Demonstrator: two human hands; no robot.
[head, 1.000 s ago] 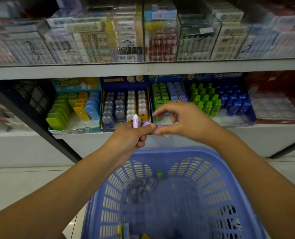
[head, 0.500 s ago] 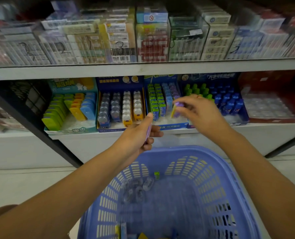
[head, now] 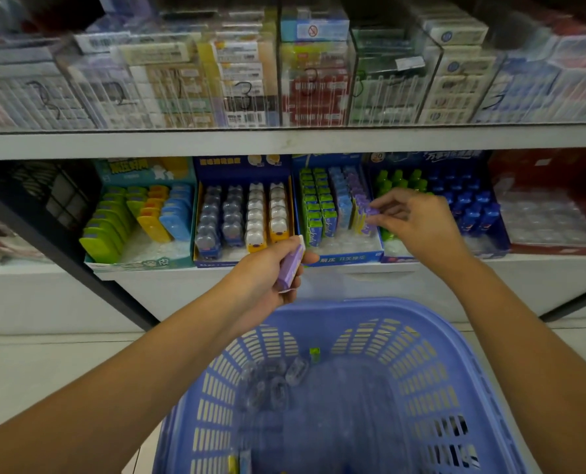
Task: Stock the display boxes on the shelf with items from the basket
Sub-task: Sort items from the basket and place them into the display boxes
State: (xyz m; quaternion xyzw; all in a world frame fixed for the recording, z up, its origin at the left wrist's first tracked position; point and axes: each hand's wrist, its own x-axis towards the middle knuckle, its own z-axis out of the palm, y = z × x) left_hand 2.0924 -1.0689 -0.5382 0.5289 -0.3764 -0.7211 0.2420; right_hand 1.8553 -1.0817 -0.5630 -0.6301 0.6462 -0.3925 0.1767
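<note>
Left hand (head: 267, 278) has its fingers curled round a slim purple pack (head: 291, 266), white end up and tilted. It is held just in front of the shelf (head: 353, 268) edge, above the far rim of the basket (head: 438, 354). Right hand (head: 418, 224) reaches into the blue display box (head: 339, 258), where thumb and fingertips pinch a second purple pack (head: 373, 211). That pack is at the front of the purple row (head: 355, 186), the rightmost column of the box. Can't tell if it is seated in the row or just touching it. The same box holds green rows (head: 314, 200) on the left and a light blue row (head: 340, 196) in the middle. The hands are apart, left lower and nearer the camera.

The blue slotted basket sits low in centre, under both forearms. Inside it is a cluster of clear packs (head: 271, 378) and one small green pack (head: 315, 354) near the far wall. More items at the near edge are too cut off to name.

Left of the blue box is a dark blue box of animal-shaped items (head: 243, 213), then a teal box (head: 137, 261) with green, yellow and blue pieces. To the right are green and blue bottles (head: 462, 206), then a red box (head: 541, 165). On the upper shelf are clear bins (head: 312, 80) of boxed stock with handwritten numbers.
</note>
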